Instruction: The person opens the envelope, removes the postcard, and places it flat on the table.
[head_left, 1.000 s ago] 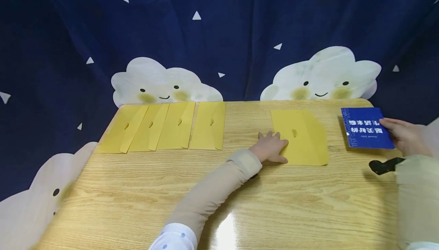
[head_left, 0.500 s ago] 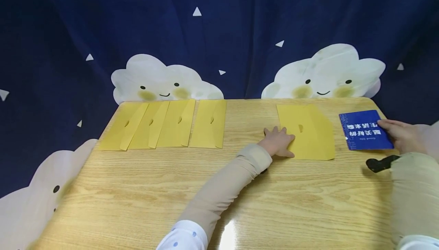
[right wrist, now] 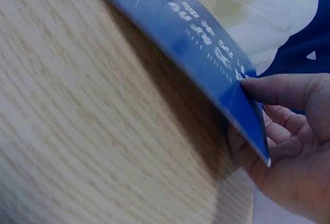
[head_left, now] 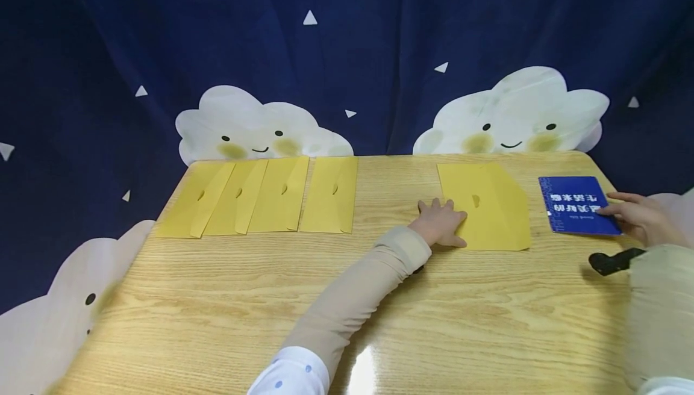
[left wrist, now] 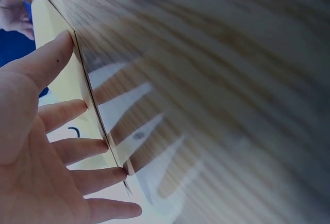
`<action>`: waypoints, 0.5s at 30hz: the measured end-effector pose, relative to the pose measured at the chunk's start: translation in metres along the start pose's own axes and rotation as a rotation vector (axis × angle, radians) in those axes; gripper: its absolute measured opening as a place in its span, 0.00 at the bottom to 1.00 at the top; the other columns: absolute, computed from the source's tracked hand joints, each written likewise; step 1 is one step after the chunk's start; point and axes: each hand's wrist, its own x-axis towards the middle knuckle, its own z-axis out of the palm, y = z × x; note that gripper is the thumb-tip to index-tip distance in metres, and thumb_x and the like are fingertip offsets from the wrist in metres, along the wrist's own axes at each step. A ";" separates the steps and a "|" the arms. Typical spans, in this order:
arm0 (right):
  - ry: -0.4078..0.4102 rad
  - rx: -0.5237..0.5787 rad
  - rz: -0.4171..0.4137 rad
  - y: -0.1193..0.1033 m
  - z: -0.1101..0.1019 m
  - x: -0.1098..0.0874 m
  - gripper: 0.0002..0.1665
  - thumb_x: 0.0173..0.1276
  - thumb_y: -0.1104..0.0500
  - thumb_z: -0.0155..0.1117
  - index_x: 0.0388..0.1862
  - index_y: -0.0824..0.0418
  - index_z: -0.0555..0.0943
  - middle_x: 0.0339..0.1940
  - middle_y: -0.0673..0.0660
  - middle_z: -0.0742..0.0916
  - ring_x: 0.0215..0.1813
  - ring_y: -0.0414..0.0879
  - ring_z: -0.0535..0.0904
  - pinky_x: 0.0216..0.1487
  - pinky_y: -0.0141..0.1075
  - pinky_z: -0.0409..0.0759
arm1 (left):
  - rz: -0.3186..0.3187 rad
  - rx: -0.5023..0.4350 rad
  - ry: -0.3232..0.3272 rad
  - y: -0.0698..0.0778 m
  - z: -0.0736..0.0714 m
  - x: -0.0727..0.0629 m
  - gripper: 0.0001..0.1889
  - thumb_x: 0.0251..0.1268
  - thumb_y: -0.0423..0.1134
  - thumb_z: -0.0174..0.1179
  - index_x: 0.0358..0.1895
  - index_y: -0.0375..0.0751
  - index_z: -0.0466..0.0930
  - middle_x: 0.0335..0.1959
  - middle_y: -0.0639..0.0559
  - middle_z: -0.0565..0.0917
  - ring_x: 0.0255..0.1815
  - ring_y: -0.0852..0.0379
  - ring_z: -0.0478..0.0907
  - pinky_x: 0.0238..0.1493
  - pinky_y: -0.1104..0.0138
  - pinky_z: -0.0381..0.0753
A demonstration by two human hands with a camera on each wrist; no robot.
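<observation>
My left hand (head_left: 438, 223) has its fingers spread, their tips on the left edge of a yellow paper envelope (head_left: 490, 214) that lies flat on the table. In the left wrist view the fingertips of the left hand (left wrist: 46, 152) meet the envelope's edge (left wrist: 64, 53). At the right, my right hand (head_left: 642, 217) pinches a thin blue card (head_left: 575, 199) with white lettering by its near right corner. The right wrist view has the thumb of the right hand (right wrist: 289, 131) on top of the tilted card (right wrist: 191, 53), with curled fingers beneath.
Several yellow envelopes (head_left: 325, 202) stand side by side flat on the wooden table (head_left: 217, 298) at the back left. A dark blue curtain (head_left: 358, 52) with white clouds hangs behind. A black curved part (head_left: 612, 262) juts out by the right wrist.
My left hand and the envelope under it have slid slightly right and away. The blue card sits lower and flatter, and my right hand's fingers have shifted on its corner.
</observation>
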 end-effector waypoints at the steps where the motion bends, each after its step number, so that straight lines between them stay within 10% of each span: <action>1: 0.007 -0.014 -0.009 0.002 -0.001 0.002 0.47 0.67 0.57 0.54 0.70 0.71 0.37 0.68 0.75 0.48 0.52 0.62 0.63 0.33 0.32 0.77 | -0.002 0.001 0.001 0.001 0.000 0.001 0.35 0.55 0.67 0.49 0.68 0.67 0.55 0.70 0.55 0.53 0.69 0.44 0.49 0.61 0.45 0.54; 11: 0.285 -0.212 -0.083 0.010 0.009 0.022 0.37 0.71 0.52 0.45 0.69 0.73 0.49 0.65 0.76 0.59 0.53 0.66 0.64 0.50 0.54 0.70 | -0.019 0.012 0.003 0.018 -0.003 0.020 0.35 0.55 0.69 0.47 0.68 0.71 0.54 0.71 0.62 0.51 0.71 0.49 0.43 0.61 0.44 0.51; 15: 0.355 -0.298 -0.093 0.003 0.014 0.014 0.32 0.70 0.53 0.44 0.64 0.74 0.59 0.62 0.76 0.63 0.51 0.66 0.63 0.40 0.50 0.69 | -0.028 0.016 0.014 0.026 -0.004 0.028 0.34 0.56 0.69 0.45 0.68 0.72 0.52 0.71 0.64 0.49 0.71 0.51 0.41 0.61 0.44 0.50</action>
